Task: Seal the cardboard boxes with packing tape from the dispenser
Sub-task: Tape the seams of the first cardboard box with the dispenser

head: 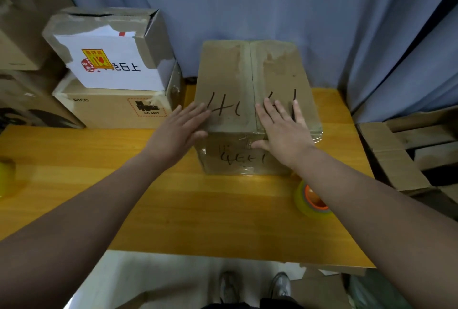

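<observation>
**Flaps pressed flat, ready for tape**

The left hand (179, 130), fingers straight, touches the left top edge of the cardboard box (230, 78). The right hand (282, 132) lies flat just right of the centre seam, thumb over the front edge. Best to press both flaps level so the seam closes. The tape roll (307, 200) sits on the table (173, 209) below the right forearm.

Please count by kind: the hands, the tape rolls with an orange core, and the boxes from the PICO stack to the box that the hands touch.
Hands: 2, left hand and right hand
Orange-core tape roll: 1
Boxes: 3, PICO box, white-labelled box on it, handwritten box
Total: 6
</observation>
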Motion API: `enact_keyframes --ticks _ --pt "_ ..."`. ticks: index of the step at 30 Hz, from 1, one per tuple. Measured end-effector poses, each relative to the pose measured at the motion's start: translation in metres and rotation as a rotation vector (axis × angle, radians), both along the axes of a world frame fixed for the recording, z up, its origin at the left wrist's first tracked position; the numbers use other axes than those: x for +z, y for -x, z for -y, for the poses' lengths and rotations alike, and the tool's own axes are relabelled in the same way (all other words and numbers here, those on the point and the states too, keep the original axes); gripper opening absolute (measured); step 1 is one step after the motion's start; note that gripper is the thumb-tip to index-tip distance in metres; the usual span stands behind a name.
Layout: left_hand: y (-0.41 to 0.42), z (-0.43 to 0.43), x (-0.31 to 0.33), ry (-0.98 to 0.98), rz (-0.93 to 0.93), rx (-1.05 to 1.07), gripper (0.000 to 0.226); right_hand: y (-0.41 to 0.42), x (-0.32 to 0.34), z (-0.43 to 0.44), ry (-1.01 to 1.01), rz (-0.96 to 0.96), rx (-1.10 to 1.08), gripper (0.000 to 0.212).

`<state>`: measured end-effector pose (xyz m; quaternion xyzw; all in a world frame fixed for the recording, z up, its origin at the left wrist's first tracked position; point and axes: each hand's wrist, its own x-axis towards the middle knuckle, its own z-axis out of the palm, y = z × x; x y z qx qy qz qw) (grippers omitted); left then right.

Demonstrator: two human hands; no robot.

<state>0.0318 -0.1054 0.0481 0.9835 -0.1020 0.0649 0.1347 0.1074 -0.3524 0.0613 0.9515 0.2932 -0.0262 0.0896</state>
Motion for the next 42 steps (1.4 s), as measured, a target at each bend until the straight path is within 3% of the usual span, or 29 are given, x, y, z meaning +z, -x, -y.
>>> enact_keyframes --ticks 4,11,15,18,22,27,33,35,38,42 --pt "0.004 -0.01 -0.021 -0.071 0.007 -0.03 0.074 0.0 0.0 0.0 -0.015 -0.013 -0.01 0.088" --pt "0.008 0.011 -0.035 -0.18 0.093 0.122 0.098 0.0 0.002 -0.001 -0.008 -0.01 -0.005 0.09" --pt "0.01 0.029 -0.025 -0.242 0.12 0.163 0.085 -0.001 0.01 0.006 -0.01 -0.076 0.022 0.097" --pt "0.0 0.052 -0.003 -0.237 0.142 0.055 0.069 -0.005 0.022 0.02 -0.047 -0.094 0.097 0.084" --pt "-0.035 0.1 0.025 -0.148 0.026 -0.089 0.063 -0.016 0.032 0.05 -0.107 -0.059 0.099 0.065" --pt "-0.066 0.13 0.012 -0.217 -0.097 -0.124 0.072 -0.015 0.013 0.072 0.116 0.041 0.031 0.069" --pt "-0.063 0.137 0.005 -0.389 -0.057 -0.077 0.09 -0.005 -0.009 0.07 0.124 0.161 -0.003 0.089" --pt "-0.061 0.136 0.008 -0.407 -0.082 -0.075 0.094 -0.006 -0.004 0.072 0.074 0.134 0.031 0.092" --pt "-0.06 0.137 0.015 -0.371 -0.115 -0.068 0.099 -0.007 0.005 0.088 -0.093 0.059 0.054 0.079" --pt "-0.061 0.151 0.019 -0.316 -0.078 -0.077 0.08 -0.018 0.003 0.117 -0.339 -0.115 -0.135 0.064"
